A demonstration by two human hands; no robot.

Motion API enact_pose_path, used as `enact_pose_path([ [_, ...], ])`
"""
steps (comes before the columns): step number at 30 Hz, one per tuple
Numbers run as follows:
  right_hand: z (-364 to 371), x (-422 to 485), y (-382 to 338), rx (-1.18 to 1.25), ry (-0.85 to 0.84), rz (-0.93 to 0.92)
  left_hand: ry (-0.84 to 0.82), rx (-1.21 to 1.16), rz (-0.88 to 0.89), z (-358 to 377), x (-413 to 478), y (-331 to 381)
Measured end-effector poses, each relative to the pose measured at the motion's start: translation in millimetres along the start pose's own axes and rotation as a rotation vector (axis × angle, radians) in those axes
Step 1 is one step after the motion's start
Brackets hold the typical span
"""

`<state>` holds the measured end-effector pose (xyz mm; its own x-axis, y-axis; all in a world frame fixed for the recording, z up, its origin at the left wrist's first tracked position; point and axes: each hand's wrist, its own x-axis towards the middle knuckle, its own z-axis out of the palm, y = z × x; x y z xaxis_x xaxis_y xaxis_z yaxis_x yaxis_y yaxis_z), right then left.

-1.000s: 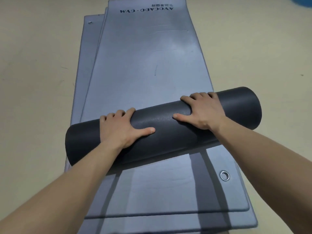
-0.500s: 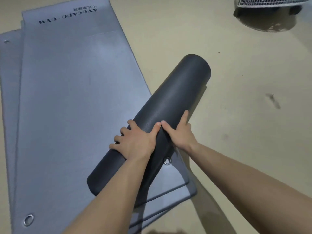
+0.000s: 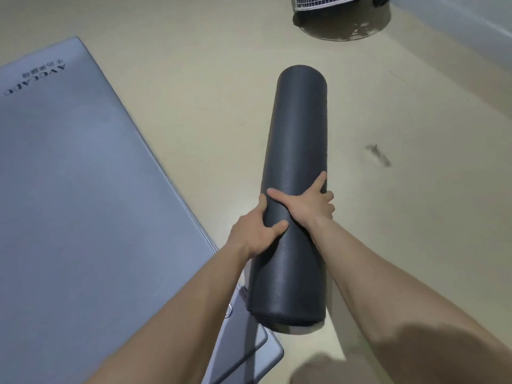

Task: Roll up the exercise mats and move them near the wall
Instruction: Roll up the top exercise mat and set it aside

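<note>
Gripping the rolled mat (image 3: 296,139) with both hands, I have my left hand (image 3: 256,234) curled round its left side (thumb on top) and my right hand (image 3: 311,205) wrapped over the right. It points away from me above the beige floor (image 3: 194,65), beside the flat grey mats (image 3: 83,189).

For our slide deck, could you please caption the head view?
Left hand and right hand grip the rolled dark mat beside the flat grey mats.
</note>
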<state>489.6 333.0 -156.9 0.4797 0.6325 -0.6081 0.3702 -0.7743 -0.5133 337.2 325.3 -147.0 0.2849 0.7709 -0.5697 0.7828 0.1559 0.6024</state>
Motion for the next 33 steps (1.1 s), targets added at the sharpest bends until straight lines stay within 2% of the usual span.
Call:
enact_pose_path([
  [4,-5,29,-18,-0.117,0.099,-0.064,0.074,0.014,0.021,1,35,11],
  [7,-26,62,-28,-0.100,0.083,-0.090,0.162,0.239,0.016,11,65,37],
  [10,-42,87,-28,-0.085,0.114,-0.096,0.185,0.333,0.052,24,81,60],
  [12,-45,88,-32,-0.060,0.098,-0.102,0.152,0.390,0.080,11,77,60],
  [14,-50,86,-34,-0.013,0.080,-0.100,0.189,0.484,0.133,-18,78,64],
  [16,-55,89,-34,0.022,0.082,-0.089,0.342,0.532,0.247,-52,105,80],
  [18,-53,87,-37,0.011,0.099,-0.078,0.478,0.490,0.466,-78,148,109],
  [19,-52,85,-40,-0.003,0.099,-0.071,0.492,0.496,0.575,-88,174,129],
  [21,-50,85,-40,-0.010,0.092,-0.059,0.372,0.639,0.671,-100,224,161],
  [24,-53,98,-27,0.083,0.074,-0.054,0.194,0.792,0.600,-99,280,180],
  [26,-58,107,-20,0.133,0.025,-0.043,0.193,0.792,0.576,-90,297,176],
  [29,-58,111,-35,0.060,0.019,0.016,0.202,0.808,0.566,-82,299,171],
  [33,-28,104,-83,-0.082,0.367,0.110,0.195,0.830,0.557,-84,301,178],
])
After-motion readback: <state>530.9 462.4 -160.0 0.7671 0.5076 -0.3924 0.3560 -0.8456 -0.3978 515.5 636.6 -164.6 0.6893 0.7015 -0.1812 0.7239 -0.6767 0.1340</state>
